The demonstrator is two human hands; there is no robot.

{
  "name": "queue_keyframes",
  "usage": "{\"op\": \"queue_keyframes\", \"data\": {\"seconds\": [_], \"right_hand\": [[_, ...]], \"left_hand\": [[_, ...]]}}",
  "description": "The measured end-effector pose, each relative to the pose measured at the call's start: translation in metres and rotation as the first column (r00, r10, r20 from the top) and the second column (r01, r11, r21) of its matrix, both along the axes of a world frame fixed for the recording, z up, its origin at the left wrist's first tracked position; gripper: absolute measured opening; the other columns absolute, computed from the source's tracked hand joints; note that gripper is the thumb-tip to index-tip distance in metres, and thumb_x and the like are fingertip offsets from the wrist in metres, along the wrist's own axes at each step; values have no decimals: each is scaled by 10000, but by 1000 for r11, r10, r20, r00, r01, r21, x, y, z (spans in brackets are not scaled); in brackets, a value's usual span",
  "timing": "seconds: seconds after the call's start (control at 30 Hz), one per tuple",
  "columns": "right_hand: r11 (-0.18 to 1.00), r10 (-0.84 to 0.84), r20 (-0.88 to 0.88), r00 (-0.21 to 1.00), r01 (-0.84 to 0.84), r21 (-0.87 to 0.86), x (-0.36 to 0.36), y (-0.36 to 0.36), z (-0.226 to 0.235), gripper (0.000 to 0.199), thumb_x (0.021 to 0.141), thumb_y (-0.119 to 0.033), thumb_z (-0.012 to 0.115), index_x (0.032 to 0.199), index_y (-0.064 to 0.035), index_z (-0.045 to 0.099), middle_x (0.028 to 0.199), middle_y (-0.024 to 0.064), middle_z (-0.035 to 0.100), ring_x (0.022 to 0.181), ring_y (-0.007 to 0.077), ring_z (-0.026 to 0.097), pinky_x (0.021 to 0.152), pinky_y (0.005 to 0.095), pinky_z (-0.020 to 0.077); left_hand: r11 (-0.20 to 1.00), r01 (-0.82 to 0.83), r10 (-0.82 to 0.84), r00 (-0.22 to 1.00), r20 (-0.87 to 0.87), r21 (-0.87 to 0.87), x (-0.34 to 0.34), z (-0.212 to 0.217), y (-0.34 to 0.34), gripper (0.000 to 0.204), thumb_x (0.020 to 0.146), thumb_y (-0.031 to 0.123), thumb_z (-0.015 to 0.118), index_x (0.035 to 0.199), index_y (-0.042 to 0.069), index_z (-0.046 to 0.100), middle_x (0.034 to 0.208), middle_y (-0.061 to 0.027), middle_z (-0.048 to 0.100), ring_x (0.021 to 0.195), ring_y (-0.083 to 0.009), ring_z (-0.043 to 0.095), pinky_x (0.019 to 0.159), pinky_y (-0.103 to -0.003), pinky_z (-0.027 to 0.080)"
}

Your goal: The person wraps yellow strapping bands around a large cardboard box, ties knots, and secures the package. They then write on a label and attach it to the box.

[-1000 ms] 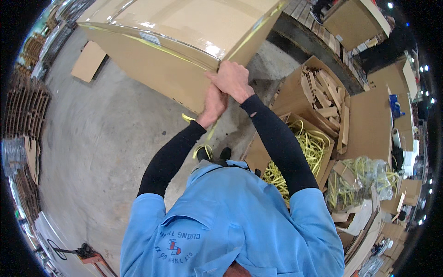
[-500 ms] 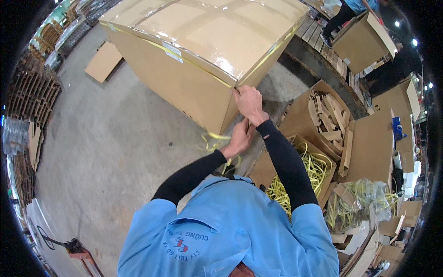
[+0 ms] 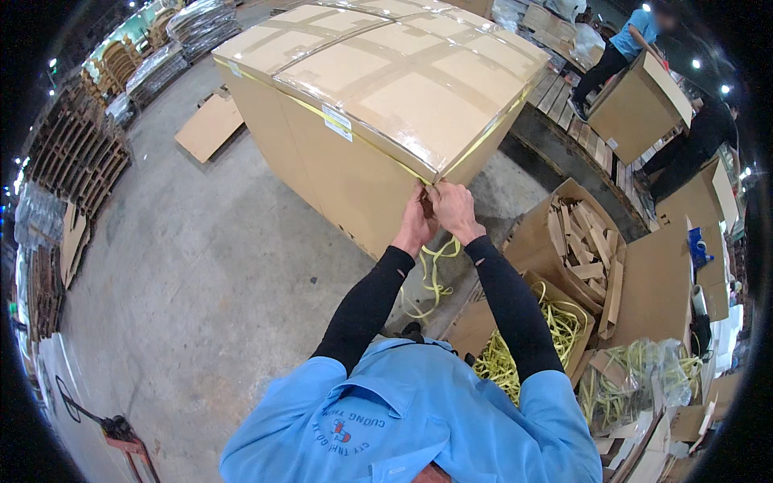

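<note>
A large taped cardboard carton (image 3: 338, 185) stands in front of me, a yellow packing strap (image 3: 382, 146) running round it just below the top. At its near corner my left hand (image 3: 416, 223) and my right hand (image 3: 456, 211) meet, fingers closed on the strap. The fingertips partly cover each other, so their exact grip is hidden. A loose yellow strap tail (image 3: 440, 278) dangles in curls below my hands. On the carton's side, under the strap, is a white label (image 3: 337, 123).
To my right stand a carton of cardboard scraps (image 3: 586, 241) and a box of tangled yellow strapping (image 3: 503, 364). Beyond, two people handle a carton (image 3: 640, 109) by a slatted platform. Pallets (image 3: 78, 153) and a pallet jack (image 3: 121, 431) are at left; flat cardboard (image 3: 209, 127) lies on the floor.
My left hand has moved up from below to the carton's corner beside my right hand. The strap tail now hangs beneath both hands. The view has shifted slightly.
</note>
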State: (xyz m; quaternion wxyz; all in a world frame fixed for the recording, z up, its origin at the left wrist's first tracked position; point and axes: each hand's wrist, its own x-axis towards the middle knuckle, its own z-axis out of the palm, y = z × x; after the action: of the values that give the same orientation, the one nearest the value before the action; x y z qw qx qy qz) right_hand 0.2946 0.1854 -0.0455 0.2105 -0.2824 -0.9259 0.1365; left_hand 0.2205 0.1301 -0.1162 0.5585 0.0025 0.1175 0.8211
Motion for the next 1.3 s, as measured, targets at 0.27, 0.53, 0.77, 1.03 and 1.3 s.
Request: {"op": "queue_keyframes", "data": {"seconds": [0.27, 0.53, 0.77, 1.03, 1.3], "right_hand": [[998, 59, -11, 998, -59, 17, 6, -2, 8, 372, 970, -335, 559, 810, -17, 667, 742, 264, 659, 732, 465, 660, 693, 569, 533], [991, 96, -14, 995, -94, 96, 8, -1, 26, 336, 950, -293, 574, 780, -16, 662, 756, 241, 660, 749, 458, 652, 702, 550, 522], [983, 182, 3, 983, -182, -12, 10, 16, 100, 349, 945, -302, 591, 774, -6, 662, 754, 238, 652, 749, 456, 637, 696, 545, 507], [975, 211, -61, 976, -214, -56, 1, 34, 171, 306, 950, -279, 608, 807, -16, 673, 744, 241, 626, 729, 431, 639, 647, 491, 492], [957, 288, 0, 958, -287, 44, -16, 115, 185, 287, 966, -255, 625, 892, 14, 695, 699, 211, 611, 600, 333, 590, 592, 393, 475]], "left_hand": [[994, -4, -2, 998, -56, -105, -8, -9, 10, 455, 1029, 542, 489, 952, 128, 662, 933, -32, 712, 873, -188, 682, 822, -388, 580], [1000, -11, 11, 998, -68, -5, 0, 14, 0, 361, 1036, 463, 529, 948, 139, 662, 900, -9, 711, 823, -155, 679, 748, -343, 579], [993, 108, -106, 993, -41, 53, -15, 77, -4, 248, 991, 371, 651, 958, 126, 664, 882, -6, 721, 824, -128, 690, 745, -302, 590], [983, 51, -30, 992, -119, 178, -32, 146, 29, 317, 993, 329, 657, 1159, 60, 645, 1026, -50, 681, 765, -104, 654, 670, -242, 582], [990, 26, -16, 998, -67, 139, -105, 155, 112, 147, 964, 212, 700, 890, 149, 589, 1050, -90, 712, 713, -92, 588, 511, -200, 447]]}}
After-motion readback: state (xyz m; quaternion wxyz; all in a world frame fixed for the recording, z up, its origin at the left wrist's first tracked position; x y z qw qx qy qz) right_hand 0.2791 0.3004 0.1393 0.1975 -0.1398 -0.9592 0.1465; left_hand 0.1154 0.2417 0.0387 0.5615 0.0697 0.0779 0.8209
